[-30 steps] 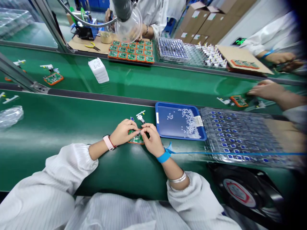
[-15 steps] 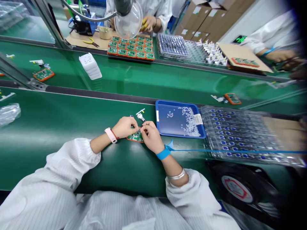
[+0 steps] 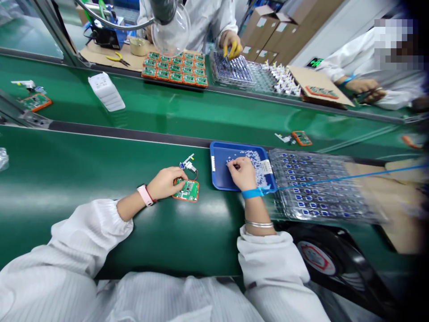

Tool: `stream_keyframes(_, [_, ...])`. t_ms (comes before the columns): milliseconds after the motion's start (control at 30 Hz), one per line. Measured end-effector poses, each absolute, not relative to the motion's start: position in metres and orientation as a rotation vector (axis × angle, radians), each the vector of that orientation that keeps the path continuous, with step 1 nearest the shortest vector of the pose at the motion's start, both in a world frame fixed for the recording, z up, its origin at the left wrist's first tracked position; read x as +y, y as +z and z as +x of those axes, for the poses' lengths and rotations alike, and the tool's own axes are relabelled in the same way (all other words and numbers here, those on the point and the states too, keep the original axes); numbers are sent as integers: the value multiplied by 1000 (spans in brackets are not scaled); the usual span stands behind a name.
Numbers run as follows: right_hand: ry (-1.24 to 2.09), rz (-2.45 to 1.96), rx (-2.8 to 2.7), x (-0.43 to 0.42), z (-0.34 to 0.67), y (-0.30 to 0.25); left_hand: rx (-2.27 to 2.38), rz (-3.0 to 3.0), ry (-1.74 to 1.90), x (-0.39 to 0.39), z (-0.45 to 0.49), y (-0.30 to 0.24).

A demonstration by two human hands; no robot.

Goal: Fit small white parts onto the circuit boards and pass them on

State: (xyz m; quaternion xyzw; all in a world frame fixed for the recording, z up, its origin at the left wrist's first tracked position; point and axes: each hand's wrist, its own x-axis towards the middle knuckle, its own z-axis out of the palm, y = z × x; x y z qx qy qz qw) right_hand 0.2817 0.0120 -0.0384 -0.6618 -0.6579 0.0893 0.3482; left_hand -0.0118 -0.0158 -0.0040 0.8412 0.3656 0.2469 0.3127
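Note:
My left hand [image 3: 164, 183] rests its curled fingers on the upper left edge of a green circuit board [image 3: 187, 191] in an orange frame, lying on the green conveyor belt [image 3: 100, 152]. Just above the board lies a small white connector [image 3: 189, 166] with thin wires. My right hand [image 3: 241, 173] is down in a blue tray [image 3: 218, 172], its fingertips among small white parts [image 3: 255, 163]. Whether those fingertips pinch a part is hidden.
A clear blister tray [image 3: 311, 188] of blue components lies right of the blue tray, crossed by a blue wrist-strap cord [image 3: 335, 177]. A round fan [image 3: 317, 258] sits below it. On the far belt, co-workers' hands [image 3: 231, 44] work beyond rows of circuit boards [image 3: 174, 69].
My right hand has left the circuit board and moved right into the blue tray. My left hand stays on the board. The whole scene has shifted slightly left in the view.

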Motion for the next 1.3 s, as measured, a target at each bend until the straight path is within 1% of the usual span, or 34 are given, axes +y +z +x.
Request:
stream_keyframes(167, [283, -1707, -1790, 11, 281, -34, 983, 2192, 653, -16, -11, -2])
stream_keyframes(300, [298, -1560, -1815, -7, 251, -11, 1173, 2065, 779, -19, -6, 1])
stream_keyframes(367, [406, -1412, -1837, -24, 222, -1, 1187, 2003, 833, -21, -3, 2])
stream_keyframes(500, [674, -1254, -1863, -53, 174, 4, 944, 1934, 843, -24, 0, 4])
stream_keyframes(700, [755, -1281, -1833, -58, 167, -11, 959, 1896, 836, -24, -2, 0])
stream_keyframes(933, [836, -1352, -1873, -55, 170, -16, 1059, 2053, 703, -20, 2, -2])
stream_keyframes(1033, [826, -1358, -1893, -55, 169, -16, 1095, 2099, 624, -15, 3, -1])
stream_keyframes(1133, [765, -1342, -1905, -56, 167, -11, 1112, 2123, 634, -16, -1, 2])
stream_keyframes(1300, [481, -1299, -1851, -51, 184, 5, 1000, 2321, 567, -29, -19, 3])
